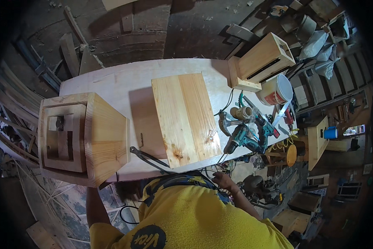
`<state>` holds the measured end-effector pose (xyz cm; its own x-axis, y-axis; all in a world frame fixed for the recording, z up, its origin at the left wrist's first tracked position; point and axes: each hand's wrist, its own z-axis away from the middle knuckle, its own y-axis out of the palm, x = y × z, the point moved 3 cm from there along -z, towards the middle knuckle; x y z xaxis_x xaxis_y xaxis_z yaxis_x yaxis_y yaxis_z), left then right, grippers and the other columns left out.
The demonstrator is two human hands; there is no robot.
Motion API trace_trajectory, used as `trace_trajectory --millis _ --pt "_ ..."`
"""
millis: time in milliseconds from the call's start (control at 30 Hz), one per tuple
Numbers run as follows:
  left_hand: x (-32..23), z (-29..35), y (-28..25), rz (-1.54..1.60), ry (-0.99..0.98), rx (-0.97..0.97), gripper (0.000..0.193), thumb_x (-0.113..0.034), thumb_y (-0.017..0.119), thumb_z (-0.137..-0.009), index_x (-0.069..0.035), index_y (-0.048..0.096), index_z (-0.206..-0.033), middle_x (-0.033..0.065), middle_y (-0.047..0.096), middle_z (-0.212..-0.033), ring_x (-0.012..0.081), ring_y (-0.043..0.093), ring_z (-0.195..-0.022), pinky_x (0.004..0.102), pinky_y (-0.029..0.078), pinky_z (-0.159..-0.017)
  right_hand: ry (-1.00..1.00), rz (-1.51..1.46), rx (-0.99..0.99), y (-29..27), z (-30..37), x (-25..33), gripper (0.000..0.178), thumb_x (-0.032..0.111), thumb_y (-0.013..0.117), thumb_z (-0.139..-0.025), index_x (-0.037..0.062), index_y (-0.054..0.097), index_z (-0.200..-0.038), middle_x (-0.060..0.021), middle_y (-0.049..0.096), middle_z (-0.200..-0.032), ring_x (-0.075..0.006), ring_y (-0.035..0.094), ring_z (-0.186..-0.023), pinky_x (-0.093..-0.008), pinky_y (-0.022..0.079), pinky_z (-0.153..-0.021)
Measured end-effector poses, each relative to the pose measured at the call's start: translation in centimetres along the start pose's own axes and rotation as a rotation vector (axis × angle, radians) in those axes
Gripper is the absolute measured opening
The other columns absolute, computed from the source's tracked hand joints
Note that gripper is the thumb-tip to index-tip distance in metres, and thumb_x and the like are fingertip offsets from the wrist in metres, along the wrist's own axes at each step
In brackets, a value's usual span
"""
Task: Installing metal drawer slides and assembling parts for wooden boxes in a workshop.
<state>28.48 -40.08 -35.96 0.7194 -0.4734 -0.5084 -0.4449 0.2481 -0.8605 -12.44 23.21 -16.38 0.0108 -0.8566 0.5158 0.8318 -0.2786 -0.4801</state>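
Note:
A tapered wooden box (105, 141) with a square framed opening lies at the left end of the white-topped table (111, 74). My left forearm (97, 207) reaches up to its near lower side, and the box hides the hand and its fingers. My right hand (223, 181) is low at the table's near edge, fingers curled; whatever may be in them is too dark to make out. Just beyond it are cables and a teal cordless drill (238, 139). Between my hands stands a pale wooden box with a glossy plank face (186, 118), beside a dark slim bar (149, 159).
A claw hammer (224, 123), a small jar (241, 112) and a second teal power tool (266, 128) crowd the table's right side. Behind them stand a white bucket (277, 90) and another wooden box (263, 60). Wood scraps and machinery lie around the table.

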Motion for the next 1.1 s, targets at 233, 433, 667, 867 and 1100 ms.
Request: trace_trajectory --millis 233,433,667,867,1100 --pt "2.5 1.0 -0.3 -0.039 0.054 -0.031 0.042 -0.018 0.062 -0.076 0.002 0.049 -0.111 0.0229 0.059 -0.104 0.033 0.058 -0.098 0.0411 0.044 -0.086 0.01 -0.051 0.026 -0.1 -0.6 0.1 0.05 0.03 0.062 -0.079 -0.0038 0.056 -0.115 -0.0215 0.064 -0.103 -0.0291 0.063 -0.095 -0.0356 0.049 -0.081" --pt "-2.3 0.3 0.1 -0.14 -0.022 -0.126 0.042 -0.017 0.061 -0.077 0.002 0.049 -0.112 0.0225 0.059 -0.106 0.0321 0.057 -0.1 0.0406 0.044 -0.088 -0.174 0.158 -0.042 -0.2 -2.2 -2.7 0.046 0.03 0.063 -0.077 -0.0033 0.06 -0.109 -0.0219 0.066 -0.091 -0.0298 0.065 -0.081 -0.0371 0.05 -0.071" --pt "-3.8 -1.0 -3.9 -0.244 -0.172 -0.278 0.042 -0.016 0.06 -0.078 0.002 0.049 -0.114 0.022 0.058 -0.108 0.0311 0.057 -0.101 0.04 0.043 -0.09 -0.171 0.017 0.057 0.3 -2.0 -1.3 0.036 0.019 0.06 -0.079 -0.0074 0.059 -0.105 -0.0092 0.064 -0.075 -0.0138 0.059 -0.069 -0.029 0.046 -0.061" --pt "-13.8 -2.0 -9.3 0.758 -0.379 -0.469 0.025 -0.006 0.057 -0.08 0.001 0.053 -0.103 0.0145 0.059 -0.093 0.0231 0.058 -0.085 0.0316 0.047 -0.072 -0.201 -0.547 0.161 1.2 -2.3 -5.0 0.041 0.02 0.059 -0.08 -0.0067 0.057 -0.111 -0.0105 0.065 -0.084 -0.0153 0.06 -0.069 -0.0296 0.048 -0.061" --pt "-16.8 0.5 -11.9 1.443 -0.653 -0.265 0.012 -0.018 0.057 -0.089 -0.01 0.048 -0.091 0.005 0.056 -0.075 0.0139 0.055 -0.059 0.0274 0.047 -0.053 -0.431 -0.118 0.251 -0.7 -2.5 2.8 0.037 0.018 0.057 -0.081 -0.0014 0.058 -0.113 -0.0051 0.062 -0.08 -0.0128 0.056 -0.066 -0.0279 0.045 -0.059"
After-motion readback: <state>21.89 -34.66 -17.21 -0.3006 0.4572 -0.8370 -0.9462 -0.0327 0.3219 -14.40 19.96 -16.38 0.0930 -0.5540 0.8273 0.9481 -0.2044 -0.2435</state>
